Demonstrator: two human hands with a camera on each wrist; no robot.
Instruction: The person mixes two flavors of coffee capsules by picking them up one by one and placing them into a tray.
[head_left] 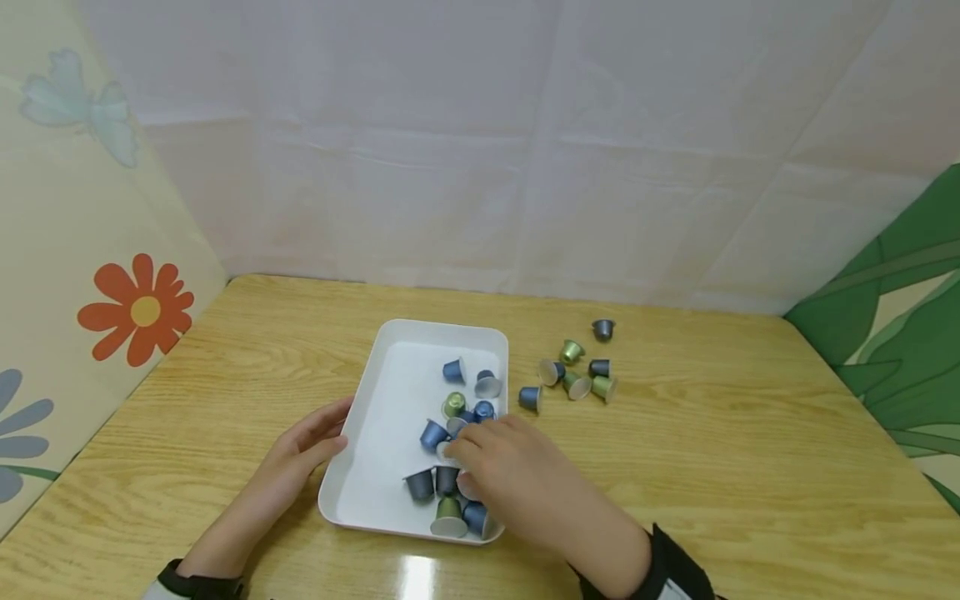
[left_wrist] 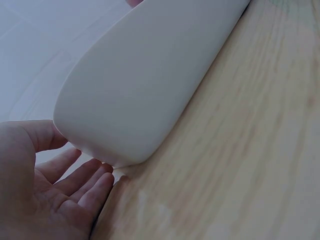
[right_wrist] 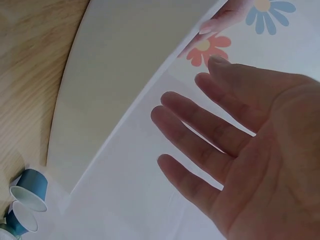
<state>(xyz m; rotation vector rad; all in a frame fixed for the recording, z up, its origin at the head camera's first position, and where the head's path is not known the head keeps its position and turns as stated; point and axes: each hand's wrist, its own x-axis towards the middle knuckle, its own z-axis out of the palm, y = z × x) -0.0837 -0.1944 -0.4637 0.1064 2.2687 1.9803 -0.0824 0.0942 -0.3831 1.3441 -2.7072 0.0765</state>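
A white tray (head_left: 375,467) lies on the table with several coffee capsules in its right part: blue capsules (head_left: 432,435), dark grey capsules (head_left: 421,485) and green capsules (head_left: 453,405). My left hand (head_left: 296,454) touches the outside of the tray's left wall. In the left wrist view, the thumb and loosely bent fingers (left_wrist: 95,192) of that hand meet the tray's end. Over the right side of the tray is my right hand (head_left: 517,479), covering some capsules in the head view. Its fingers (right_wrist: 192,135) are spread and hold nothing in the right wrist view.
Right of the tray, several loose capsules lie on the wooden table (head_left: 712,433): a blue capsule (head_left: 529,398) near the rim, a green capsule (head_left: 572,352) and a dark capsule (head_left: 603,330) farther back. A white cloth (head_left: 480,150) hangs behind.
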